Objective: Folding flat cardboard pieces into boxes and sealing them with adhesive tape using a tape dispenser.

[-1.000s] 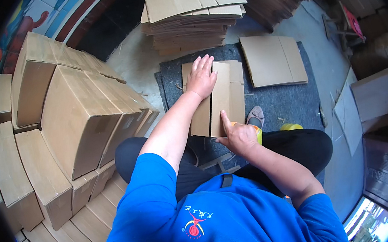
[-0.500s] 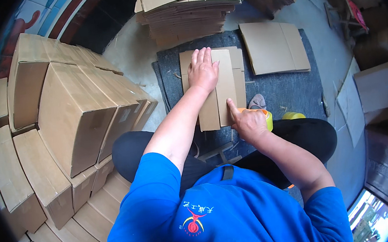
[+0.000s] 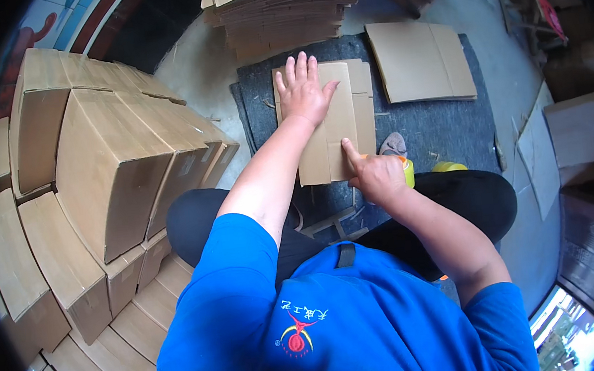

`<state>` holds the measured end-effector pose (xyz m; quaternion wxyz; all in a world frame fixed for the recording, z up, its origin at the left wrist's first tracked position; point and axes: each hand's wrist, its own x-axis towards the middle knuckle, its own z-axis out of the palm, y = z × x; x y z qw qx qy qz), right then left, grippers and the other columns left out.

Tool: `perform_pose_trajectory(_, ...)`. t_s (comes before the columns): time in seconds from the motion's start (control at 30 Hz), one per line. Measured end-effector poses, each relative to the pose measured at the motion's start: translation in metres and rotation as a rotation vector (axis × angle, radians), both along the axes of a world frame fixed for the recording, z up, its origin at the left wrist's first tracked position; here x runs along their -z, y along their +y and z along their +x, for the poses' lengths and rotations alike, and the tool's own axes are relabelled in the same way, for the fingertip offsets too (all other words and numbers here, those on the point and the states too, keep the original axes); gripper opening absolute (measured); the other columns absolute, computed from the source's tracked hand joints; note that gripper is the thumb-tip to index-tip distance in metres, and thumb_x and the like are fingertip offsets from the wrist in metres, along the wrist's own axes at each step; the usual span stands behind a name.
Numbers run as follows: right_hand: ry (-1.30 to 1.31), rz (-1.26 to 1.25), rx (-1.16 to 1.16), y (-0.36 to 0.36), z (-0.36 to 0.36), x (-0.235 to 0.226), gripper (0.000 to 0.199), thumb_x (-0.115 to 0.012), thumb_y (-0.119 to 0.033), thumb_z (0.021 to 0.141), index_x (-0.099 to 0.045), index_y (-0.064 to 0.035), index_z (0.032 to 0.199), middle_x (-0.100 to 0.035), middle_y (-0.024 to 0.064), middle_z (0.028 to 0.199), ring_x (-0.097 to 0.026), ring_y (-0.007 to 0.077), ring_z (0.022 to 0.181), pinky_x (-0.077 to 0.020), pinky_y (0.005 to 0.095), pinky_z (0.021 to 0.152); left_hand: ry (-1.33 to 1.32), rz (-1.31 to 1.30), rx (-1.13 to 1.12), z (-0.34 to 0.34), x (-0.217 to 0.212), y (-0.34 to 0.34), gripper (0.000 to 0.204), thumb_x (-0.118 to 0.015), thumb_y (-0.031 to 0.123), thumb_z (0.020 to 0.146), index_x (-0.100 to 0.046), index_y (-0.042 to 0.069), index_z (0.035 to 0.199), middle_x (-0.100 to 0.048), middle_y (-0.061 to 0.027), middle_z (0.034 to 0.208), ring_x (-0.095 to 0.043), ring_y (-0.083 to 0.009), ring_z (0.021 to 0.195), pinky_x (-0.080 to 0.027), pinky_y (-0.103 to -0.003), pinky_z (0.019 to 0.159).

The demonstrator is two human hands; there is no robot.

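Observation:
A flat folded cardboard box (image 3: pixel 340 102) lies in front of me on a dark blue mat (image 3: pixel 435 129). My left hand (image 3: pixel 304 93) presses on its far left part, palm down with fingers spread. At the near right edge, the index finger of my right hand (image 3: pixel 380 176) points out and touches the cardboard. The other fingers of that hand curl round an orange-and-yellow tape dispenser (image 3: pixel 409 172), mostly hidden behind the hand.
Another flat cardboard piece (image 3: pixel 422 60) lies at the mat's far right. Beyond the mat rises a stack of flattened boxes (image 3: pixel 284 18). Closed cartons (image 3: pixel 116 167) are piled along my left. A yellow roll (image 3: pixel 449 166) sits by my right knee, near a grey shoe (image 3: pixel 393 145).
The fingers of my left hand have spread apart and the hand has slid slightly on the cardboard. My right index finger still touches the cardboard. The whole view has shifted a little.

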<state>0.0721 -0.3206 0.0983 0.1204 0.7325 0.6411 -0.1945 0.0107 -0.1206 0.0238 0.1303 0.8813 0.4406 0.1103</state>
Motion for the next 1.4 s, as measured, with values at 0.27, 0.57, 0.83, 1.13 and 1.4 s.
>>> perform_pose_trajectory(0.27,-0.007,-0.088,0.006,0.010,0.003,-0.002,0.090,-0.076,-0.045,0.078,-0.032,-0.0161,0.151,-0.072,0.0082,0.081,-0.071,0.0240,0.074,-0.0528,0.0378,0.063,-0.036,0.186,0.257,-0.032,-0.003,-0.065,0.037,-0.066,0.021,0.084,-0.062,0.006,0.118,-0.059,-0.0103,0.122,-0.052,-0.0287,0.120,-0.040,-0.042,0.106)
perform_pose_trajectory(0.57,-0.165,0.087,0.012,0.038,0.050,-0.095,0.061,-0.078,-0.038,0.076,-0.058,-0.0143,0.128,-0.072,0.0117,0.086,-0.071,0.0284,0.084,-0.0553,0.0413,0.070,0.121,-0.249,0.291,-0.037,-0.049,-0.062,0.029,-0.056,0.004,0.086,-0.063,0.001,0.114,-0.056,-0.0188,0.128,-0.058,-0.0368,0.115,-0.048,-0.041,0.098)
perform_pose_trajectory(0.83,-0.233,0.609,0.183,0.027,0.091,-0.180,0.047,-0.075,-0.041,0.081,-0.066,-0.0129,0.118,-0.073,0.0113,0.092,-0.071,0.0272,0.086,-0.0560,0.0379,0.073,0.679,-0.597,0.329,0.010,-0.061,-0.016,0.039,-0.056,-0.001,0.082,-0.066,0.002,0.120,-0.057,-0.0187,0.135,-0.059,-0.0339,0.119,-0.050,-0.039,0.096)
perform_pose_trajectory(1.13,0.215,0.740,0.491,0.042,0.108,-0.123,0.036,-0.075,-0.035,0.083,-0.073,-0.0094,0.108,-0.073,0.0135,0.088,-0.072,0.0243,0.081,-0.0556,0.0330,0.076,0.659,-0.728,0.409,0.013,-0.044,0.012,0.046,-0.052,0.009,0.088,-0.060,0.011,0.133,-0.061,-0.0132,0.133,-0.058,-0.0317,0.121,-0.046,-0.038,0.102)
perform_pose_trajectory(1.4,1.099,0.736,0.660,0.045,0.138,-0.073,0.027,-0.075,-0.016,0.084,-0.072,-0.0008,0.106,-0.070,0.0039,0.092,-0.062,0.0100,0.085,-0.0498,0.0248,0.080,-0.077,-1.005,0.042,-0.026,-0.085,0.021,0.034,-0.050,0.034,0.099,-0.067,0.007,0.112,-0.069,-0.0098,0.101,-0.064,-0.0208,0.098,-0.050,-0.033,0.088)
